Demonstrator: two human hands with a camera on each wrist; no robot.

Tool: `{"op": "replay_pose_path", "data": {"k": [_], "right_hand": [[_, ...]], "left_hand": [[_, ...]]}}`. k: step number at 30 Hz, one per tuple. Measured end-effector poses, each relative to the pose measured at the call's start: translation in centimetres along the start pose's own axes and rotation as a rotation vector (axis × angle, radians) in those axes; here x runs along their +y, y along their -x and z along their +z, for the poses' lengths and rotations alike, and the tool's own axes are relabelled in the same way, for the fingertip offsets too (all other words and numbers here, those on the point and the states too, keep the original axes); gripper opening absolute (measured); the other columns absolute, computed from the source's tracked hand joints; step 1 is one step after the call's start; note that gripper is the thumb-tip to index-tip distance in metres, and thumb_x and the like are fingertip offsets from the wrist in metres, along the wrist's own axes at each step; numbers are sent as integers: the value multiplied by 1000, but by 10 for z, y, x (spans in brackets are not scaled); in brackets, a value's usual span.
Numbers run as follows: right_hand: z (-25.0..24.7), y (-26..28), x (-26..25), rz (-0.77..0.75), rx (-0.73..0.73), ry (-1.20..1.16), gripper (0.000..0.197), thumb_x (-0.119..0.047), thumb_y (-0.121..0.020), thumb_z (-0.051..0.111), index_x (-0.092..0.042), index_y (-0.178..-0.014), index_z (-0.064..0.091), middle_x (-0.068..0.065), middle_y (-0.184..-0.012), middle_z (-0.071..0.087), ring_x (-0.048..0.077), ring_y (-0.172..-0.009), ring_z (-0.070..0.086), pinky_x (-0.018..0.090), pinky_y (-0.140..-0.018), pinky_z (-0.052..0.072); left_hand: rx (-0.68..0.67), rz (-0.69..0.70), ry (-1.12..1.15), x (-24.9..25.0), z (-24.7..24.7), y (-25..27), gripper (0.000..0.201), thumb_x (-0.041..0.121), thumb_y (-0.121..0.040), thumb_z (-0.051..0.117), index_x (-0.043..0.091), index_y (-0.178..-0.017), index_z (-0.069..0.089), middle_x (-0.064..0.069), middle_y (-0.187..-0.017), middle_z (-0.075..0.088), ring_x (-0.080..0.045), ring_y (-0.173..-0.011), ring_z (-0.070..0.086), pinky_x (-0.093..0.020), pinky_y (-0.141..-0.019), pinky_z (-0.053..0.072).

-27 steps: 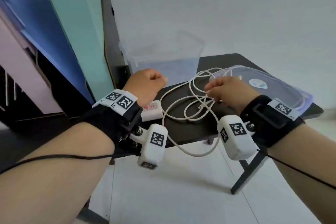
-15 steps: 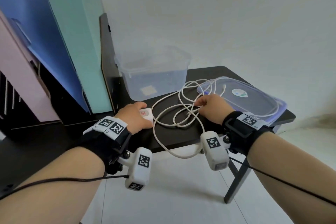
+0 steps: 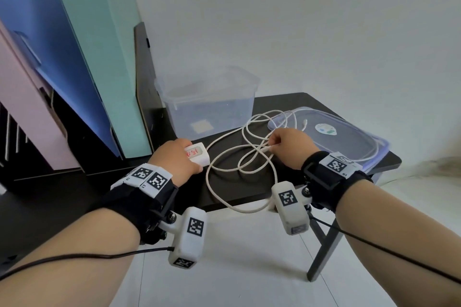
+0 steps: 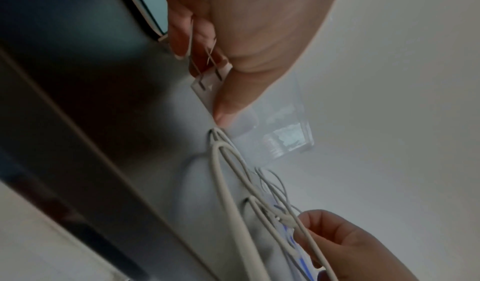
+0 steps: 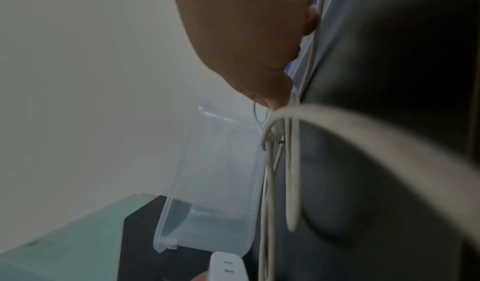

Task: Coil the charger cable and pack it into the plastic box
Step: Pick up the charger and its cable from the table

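The white charger cable (image 3: 239, 157) lies in loose tangled loops on the black table (image 3: 287, 104), and one loop hangs over the front edge. My left hand (image 3: 184, 157) grips the white charger brick (image 3: 198, 156); the left wrist view shows thumb and fingers round its pronged end (image 4: 210, 78). My right hand (image 3: 277, 146) pinches a strand of the cable near a connector (image 3: 267, 149). The clear plastic box (image 3: 207, 104) stands open behind the loops. In the right wrist view the cable (image 5: 292, 162) runs down from my right hand (image 5: 275, 94) past the box (image 5: 215, 182).
The box's clear lid (image 3: 349, 142) with a blue rim lies flat at the table's right side, with the cable's far end on it. Blue, teal and pink panels (image 3: 99, 57) lean at the left. Pale floor lies below the table's front edge.
My left hand came down from a raised fist and took hold of the charger brick. My right hand stayed on the cable. The view has tilted up and pulled back.
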State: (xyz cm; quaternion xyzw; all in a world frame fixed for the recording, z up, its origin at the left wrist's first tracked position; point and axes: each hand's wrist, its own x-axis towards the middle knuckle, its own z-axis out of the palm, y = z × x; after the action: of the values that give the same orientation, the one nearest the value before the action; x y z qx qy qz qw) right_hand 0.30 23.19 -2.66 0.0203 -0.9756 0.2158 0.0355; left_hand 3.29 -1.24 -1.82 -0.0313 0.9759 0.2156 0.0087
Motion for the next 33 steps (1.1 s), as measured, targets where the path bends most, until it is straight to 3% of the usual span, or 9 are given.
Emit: {"op": "replay_pose_path", "data": {"k": [4, 7, 11, 13, 16, 21, 28, 33], "right_hand": [[-11, 7, 5, 5, 57, -10, 9, -15, -85, 55, -12, -88, 63, 7, -92, 67, 25, -89, 61, 32, -76, 46], [-16, 12, 9, 1, 100, -90, 8, -19, -86, 57, -14, -87, 63, 4, -88, 67, 23, -86, 60, 31, -76, 47], [-23, 21, 7, -57, 205, -382, 5, -21, -86, 60, -19, -82, 62, -9, -73, 59, 9, -69, 52, 18, -63, 40], [-27, 26, 3, -82, 235, -456, 5, -21, -87, 60, -19, -83, 63, -9, -73, 60, 6, -65, 50, 17, -61, 39], [-31, 33, -6, -107, 232, -496, 6, -22, -87, 61, -19, -87, 65, -10, -71, 59, 6, -59, 48, 18, -58, 39], [-31, 43, -25, -166, 232, -478, 6, -21, -86, 61, -20, -82, 65, -13, -68, 58, 2, -58, 48, 5, -51, 36], [-24, 55, -37, -168, 228, -394, 7, -23, -86, 61, -21, -81, 67, -12, -65, 56, 3, -58, 49, 16, -55, 35], [-24, 61, -41, -173, 240, -409, 9, -22, -86, 60, -19, -82, 68, -15, -64, 55, 2, -58, 48, 16, -57, 35]], "left_hand": [[31, 30, 54, 8, -4, 8, 57, 30, -74, 75, 18, -125, 53, -6, -119, 61, -25, -106, 58, -30, -84, 43], [29, 50, 84, 15, -6, 15, 57, 31, -75, 74, 18, -125, 52, -5, -118, 61, -24, -104, 57, -30, -85, 44], [28, 98, 185, 25, -7, 24, 57, 27, -74, 76, 18, -126, 53, -3, -116, 62, -23, -104, 58, -33, -91, 47], [38, 127, 228, 31, -8, 28, 57, 25, -73, 76, 18, -126, 54, -1, -112, 61, -22, -102, 58, -33, -91, 47], [53, 175, 283, 39, -10, 34, 53, 23, -73, 76, 18, -122, 55, 3, -103, 58, -18, -97, 57, -31, -88, 47], [61, 235, 329, 46, -13, 42, 55, 20, -73, 77, 22, -123, 54, 8, -104, 56, -13, -96, 54, -24, -82, 42], [118, 271, 357, 50, -17, 52, 53, 20, -73, 77, 24, -121, 55, 7, -103, 55, -13, -94, 53, -25, -80, 42], [137, 286, 377, 45, -20, 57, 54, 19, -71, 78, 25, -120, 55, 8, -102, 55, -13, -94, 56, -29, -83, 50]]}}
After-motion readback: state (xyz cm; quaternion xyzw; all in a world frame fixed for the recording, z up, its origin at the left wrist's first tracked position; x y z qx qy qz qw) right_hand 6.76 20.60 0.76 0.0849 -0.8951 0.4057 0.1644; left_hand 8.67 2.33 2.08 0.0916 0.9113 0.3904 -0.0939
